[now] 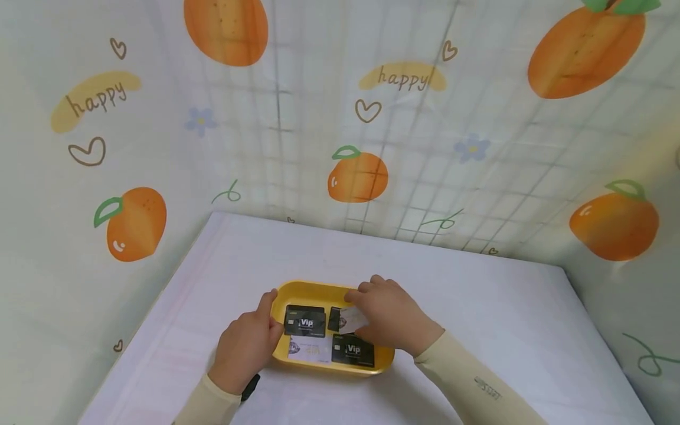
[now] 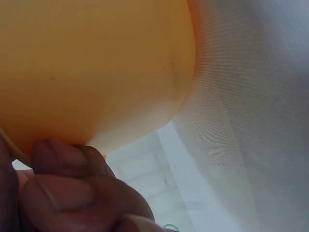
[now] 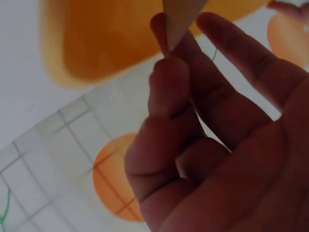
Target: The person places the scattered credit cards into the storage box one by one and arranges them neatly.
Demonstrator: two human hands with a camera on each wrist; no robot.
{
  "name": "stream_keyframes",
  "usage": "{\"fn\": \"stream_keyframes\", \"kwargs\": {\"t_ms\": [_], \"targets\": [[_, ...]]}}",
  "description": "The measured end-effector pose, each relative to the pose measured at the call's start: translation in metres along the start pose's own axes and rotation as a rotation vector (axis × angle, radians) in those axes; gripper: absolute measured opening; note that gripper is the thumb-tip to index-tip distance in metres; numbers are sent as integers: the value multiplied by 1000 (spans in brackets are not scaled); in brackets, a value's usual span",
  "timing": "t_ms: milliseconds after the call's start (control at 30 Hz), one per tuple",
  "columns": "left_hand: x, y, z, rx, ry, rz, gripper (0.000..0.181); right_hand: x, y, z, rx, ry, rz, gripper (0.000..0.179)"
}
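A yellow tray lies on the white table with several cards in it. My left hand grips its left rim; the left wrist view has curled fingers against the tray's outer wall. Over the upper right of the tray, my right hand pinches a white card between thumb and fingers. That card partly covers a dark card. Its edge shows between the fingers in the right wrist view. A black Vip card, another black Vip card and a white card lie in the tray.
A white table spreads around the tray. Behind it and at both sides hangs a pale cloth printed with oranges, hearts and the word happy. A dark band sits at the left wrist.
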State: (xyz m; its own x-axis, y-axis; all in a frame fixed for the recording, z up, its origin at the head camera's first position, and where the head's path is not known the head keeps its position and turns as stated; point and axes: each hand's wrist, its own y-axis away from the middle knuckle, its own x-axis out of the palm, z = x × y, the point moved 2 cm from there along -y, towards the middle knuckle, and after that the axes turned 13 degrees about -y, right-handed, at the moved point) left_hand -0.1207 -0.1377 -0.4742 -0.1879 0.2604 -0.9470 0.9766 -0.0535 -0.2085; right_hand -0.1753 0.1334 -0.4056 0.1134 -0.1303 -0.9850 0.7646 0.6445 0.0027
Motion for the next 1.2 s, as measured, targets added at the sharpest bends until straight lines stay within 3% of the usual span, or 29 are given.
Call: {"fn": "stream_keyframes", "kwargs": {"t_ms": [267, 700, 867, 1000, 1200], "targets": [[0, 0, -7, 24, 23, 5, 60, 12, -3, 6, -21, 26, 36, 55], [3, -5, -9, 18, 26, 29, 60, 11, 6, 2, 44, 53, 45, 56], [-1, -1, -4, 13, 18, 33, 59, 4, 19, 3, 74, 5, -16, 55], [-2, -2, -3, 35, 20, 14, 59, -9, 33, -2, 104, -49, -109, 56], [3, 4, -17, 127, 43, 10, 61, -24, 56, -14, 126, -131, -237, 55]]}}
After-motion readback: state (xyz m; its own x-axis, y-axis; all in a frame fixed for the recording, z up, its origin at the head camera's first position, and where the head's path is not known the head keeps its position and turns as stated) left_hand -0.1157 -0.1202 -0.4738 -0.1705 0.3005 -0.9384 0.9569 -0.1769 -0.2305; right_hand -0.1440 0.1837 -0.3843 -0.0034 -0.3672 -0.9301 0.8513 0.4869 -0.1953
